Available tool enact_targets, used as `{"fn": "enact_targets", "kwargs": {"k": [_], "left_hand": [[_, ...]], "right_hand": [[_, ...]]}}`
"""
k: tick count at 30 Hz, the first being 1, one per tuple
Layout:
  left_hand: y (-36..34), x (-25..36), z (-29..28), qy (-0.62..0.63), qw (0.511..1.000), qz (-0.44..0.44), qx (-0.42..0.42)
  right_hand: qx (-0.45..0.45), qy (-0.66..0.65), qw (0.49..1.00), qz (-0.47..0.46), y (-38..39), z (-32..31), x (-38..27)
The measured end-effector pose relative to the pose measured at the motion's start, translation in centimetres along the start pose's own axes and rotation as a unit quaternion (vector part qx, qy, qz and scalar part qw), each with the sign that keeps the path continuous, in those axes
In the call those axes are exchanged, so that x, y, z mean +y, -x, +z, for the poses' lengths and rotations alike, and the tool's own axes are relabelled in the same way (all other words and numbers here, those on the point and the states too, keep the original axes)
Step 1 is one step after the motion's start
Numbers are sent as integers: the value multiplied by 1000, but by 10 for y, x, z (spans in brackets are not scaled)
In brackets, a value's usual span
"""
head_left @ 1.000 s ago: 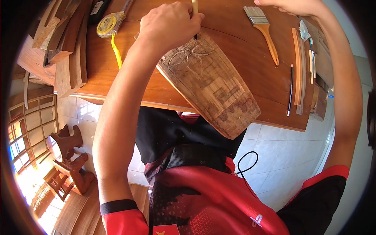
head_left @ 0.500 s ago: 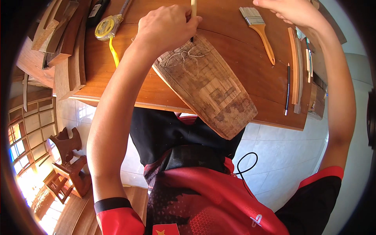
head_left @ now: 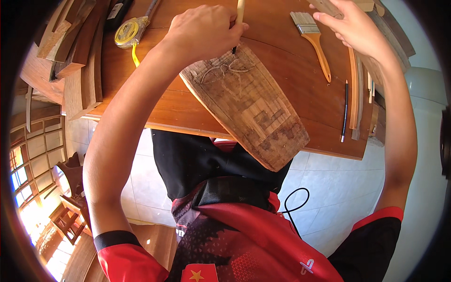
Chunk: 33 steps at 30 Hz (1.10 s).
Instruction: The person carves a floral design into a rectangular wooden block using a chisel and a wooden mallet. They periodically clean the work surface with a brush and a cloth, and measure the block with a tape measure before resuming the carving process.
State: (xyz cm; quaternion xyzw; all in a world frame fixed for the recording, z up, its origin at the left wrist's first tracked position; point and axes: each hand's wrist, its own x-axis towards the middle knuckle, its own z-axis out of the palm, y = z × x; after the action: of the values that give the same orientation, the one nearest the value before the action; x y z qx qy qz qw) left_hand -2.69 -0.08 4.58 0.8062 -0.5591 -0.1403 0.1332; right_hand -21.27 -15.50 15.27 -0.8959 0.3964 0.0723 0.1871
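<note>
My left hand (head_left: 206,30) is closed around a chisel (head_left: 240,13) with a pale handle. The chisel stands nearly upright, its dark blade meeting the far end of a carved wooden board (head_left: 253,103). Shallow flower lines mark that end of the board, and a squared pattern is cut lower down. The board's near end juts past the table edge over my lap. At the upper right, my right hand (head_left: 354,28) grips a wooden stick (head_left: 325,7), whose far end leaves the picture. The stick is apart from the chisel.
On the wooden table (head_left: 164,110) a flat paintbrush (head_left: 315,44) and a pencil (head_left: 345,110) lie right of the board. A tape measure (head_left: 129,33) rests at the left, near stacked wood pieces (head_left: 82,70). Thin wood strips (head_left: 355,94) line the right edge.
My right hand has come slightly lower, and the wooden stick in it now shows. My left hand keeps the chisel at the board's far end, having shifted a little to the right.
</note>
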Motion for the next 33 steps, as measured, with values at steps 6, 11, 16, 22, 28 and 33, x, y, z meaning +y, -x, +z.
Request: {"fn": "enact_targets", "kwargs": {"k": [6,11,16,22,28,33], "left_hand": [[7,0,4,-1,1000,-2,23],[6,-2,5,4,1000,15,13],[6,-2,3,5,1000,14,-17],[3,-22,5,49,994,94,3],[5,-51,-17,338,933,125,-15],[15,-62,-26,282,955,88,22]], "right_hand": [[-18,-16,999,-48,-10,8,24],[-34,41,997,-57,-9,4,6],[-90,-40,995,-21,-11,22,32],[26,-162,986,-39,6,34,47],[-10,-290,957,3,40,46,51],[-28,-347,937,-30,56,80,53]]}}
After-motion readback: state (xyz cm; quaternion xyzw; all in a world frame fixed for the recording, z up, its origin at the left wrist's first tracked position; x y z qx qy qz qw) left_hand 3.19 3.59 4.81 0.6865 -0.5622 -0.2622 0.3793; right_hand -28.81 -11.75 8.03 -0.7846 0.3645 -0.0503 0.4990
